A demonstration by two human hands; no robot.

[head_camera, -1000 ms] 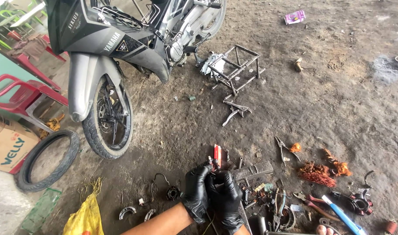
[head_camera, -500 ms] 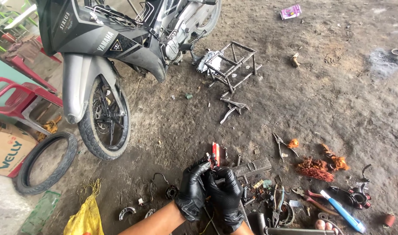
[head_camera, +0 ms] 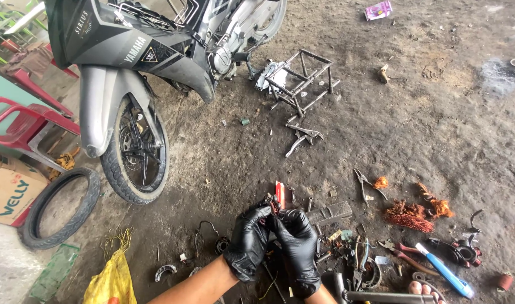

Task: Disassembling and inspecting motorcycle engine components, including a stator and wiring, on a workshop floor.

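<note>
Pinching small part (head_camera: pixel 273 207): left hand (head_camera: pixel 248 241), right hand (head_camera: pixel 298 247) (fingertips together).

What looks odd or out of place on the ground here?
A loose tyre lies flat beside the motorbike. Tools and tangled copper wire are strewn over the dirt around both gloved hands, which pinch a small part.

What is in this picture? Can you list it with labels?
place: dirt floor
left hand: black glove, pinching a small part
right hand: black glove, on the same part
motorbike: grey, parked at upper left
tyre: loose, flat on the floor, left
metal stand: beside the motorbike
copper wire: tangled, right
pliers: red handles, among scattered tools
bag: yellow, lower left
</note>
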